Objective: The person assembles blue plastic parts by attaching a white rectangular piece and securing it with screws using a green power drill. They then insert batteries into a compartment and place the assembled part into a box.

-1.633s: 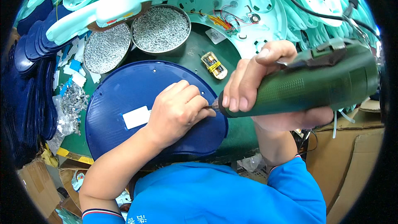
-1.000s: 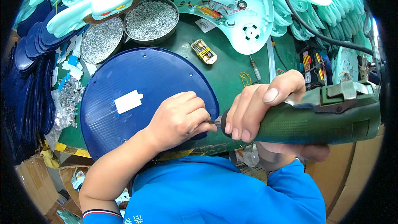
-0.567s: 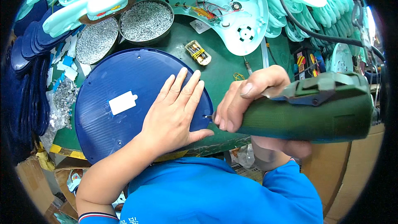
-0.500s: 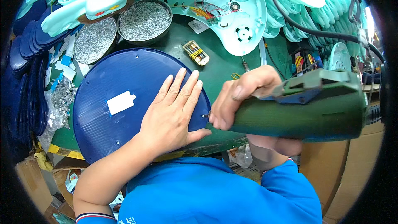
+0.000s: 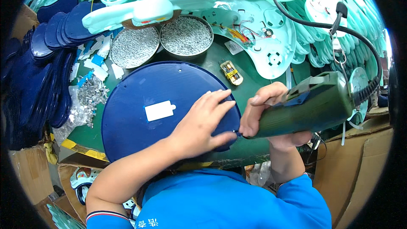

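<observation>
On the green worktop [image 5: 246, 95], a dark-blue rounded plastic panel [image 5: 140, 133] lies beneath my spread, empty-looking left grip [image 5: 201, 121], my right grip [image 5: 259, 110] wrapped round a green cylindrical power driver [image 5: 307, 110] at the panel's right edge, a probable fastening step next needing steady, square pressure.

A green table [image 5: 251, 91] bears a blue panel [image 5: 169, 91], two round tins [image 5: 185, 55] of metal bits [image 5: 186, 36] — and a yellow-banded case [image 5: 231, 73].
</observation>
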